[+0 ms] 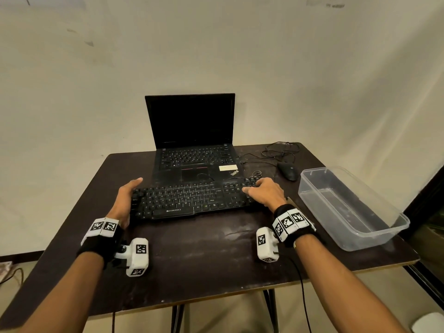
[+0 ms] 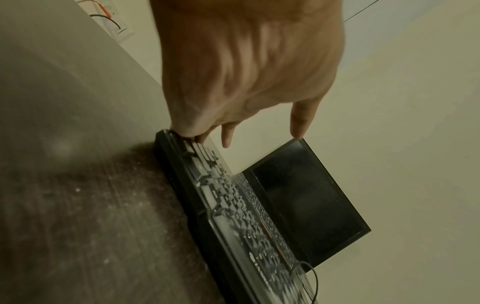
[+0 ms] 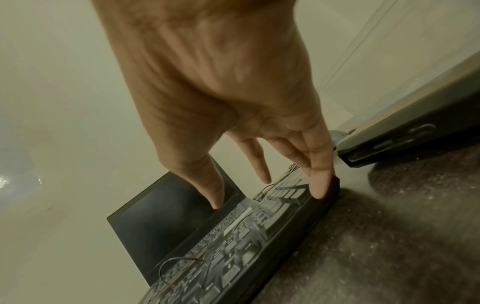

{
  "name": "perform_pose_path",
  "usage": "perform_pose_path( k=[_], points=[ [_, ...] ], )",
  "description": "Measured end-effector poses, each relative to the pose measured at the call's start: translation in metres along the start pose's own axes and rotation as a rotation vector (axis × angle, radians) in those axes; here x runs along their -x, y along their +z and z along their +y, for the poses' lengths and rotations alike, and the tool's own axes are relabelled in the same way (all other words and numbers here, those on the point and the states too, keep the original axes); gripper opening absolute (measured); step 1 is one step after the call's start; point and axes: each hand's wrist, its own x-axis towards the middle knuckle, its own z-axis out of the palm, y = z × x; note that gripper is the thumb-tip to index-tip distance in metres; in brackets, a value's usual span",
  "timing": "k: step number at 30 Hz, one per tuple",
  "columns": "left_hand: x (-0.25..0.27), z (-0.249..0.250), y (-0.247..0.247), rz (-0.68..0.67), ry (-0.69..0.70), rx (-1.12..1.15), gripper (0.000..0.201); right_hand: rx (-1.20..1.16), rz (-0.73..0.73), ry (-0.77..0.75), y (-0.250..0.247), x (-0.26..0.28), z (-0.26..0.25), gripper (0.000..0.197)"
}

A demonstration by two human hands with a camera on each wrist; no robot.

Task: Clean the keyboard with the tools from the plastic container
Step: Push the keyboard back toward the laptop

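A black keyboard [image 1: 187, 200] lies across the dark table [image 1: 204, 260], its far edge against the front of the laptop. My left hand [image 1: 125, 200] is at its left end, palm toward the edge and thumb stretched forward; in the left wrist view the lower fingers [image 2: 192, 133] touch that end. My right hand [image 1: 264, 193] rests over the number pad with straight fingers, and the little finger [image 3: 322, 185] touches the keyboard's [image 3: 233, 257] right corner. A clear plastic container [image 1: 310, 188] stands to the right, showing only its bare bottom.
An open black laptop [image 1: 192, 121] with a dark screen stands behind the keyboard. A black mouse [image 1: 287, 170] and its coiled cable [image 1: 281, 150] lie at the back right. A thin cable [image 1: 204, 175] runs over the laptop's palm rest.
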Motion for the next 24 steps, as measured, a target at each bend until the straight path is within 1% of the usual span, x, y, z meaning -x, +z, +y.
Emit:
perform_pose_path(
  k=[3,6,7,10,14,18,19,21,24],
  points=[
    [-0.004,-0.002,-0.003,-0.012,0.000,0.004,0.029,-0.001,0.005,0.004,0.002,0.000,-0.001,0.064],
    [-0.007,-0.004,-0.007,-0.057,-0.008,-0.004,0.053,-0.004,0.009,0.005,0.002,0.001,-0.001,0.062],
    [-0.005,-0.004,-0.006,-0.056,-0.006,-0.007,0.054,-0.005,0.007,0.004,0.002,0.002,-0.001,0.060],
    [-0.001,-0.003,-0.004,-0.031,-0.009,0.000,0.031,-0.003,0.002,-0.001,0.002,0.004,-0.002,0.059],
    [0.011,0.004,0.005,-0.018,0.013,0.014,0.028,0.007,0.007,-0.001,0.004,0.004,-0.001,0.057],
    [-0.014,-0.010,-0.008,-0.026,0.005,-0.029,0.031,0.006,0.012,0.003,0.003,0.005,-0.003,0.053],
    [-0.019,-0.013,-0.013,-0.049,-0.006,-0.055,0.035,0.000,0.014,0.004,0.003,0.007,-0.003,0.052],
    [-0.028,-0.018,-0.023,-0.055,-0.025,-0.094,0.044,-0.001,0.025,-0.011,0.003,0.009,-0.005,0.052],
    [-0.033,-0.025,-0.025,-0.047,-0.040,-0.152,0.050,-0.028,0.030,-0.024,0.003,0.014,0.006,0.065]
  ],
)
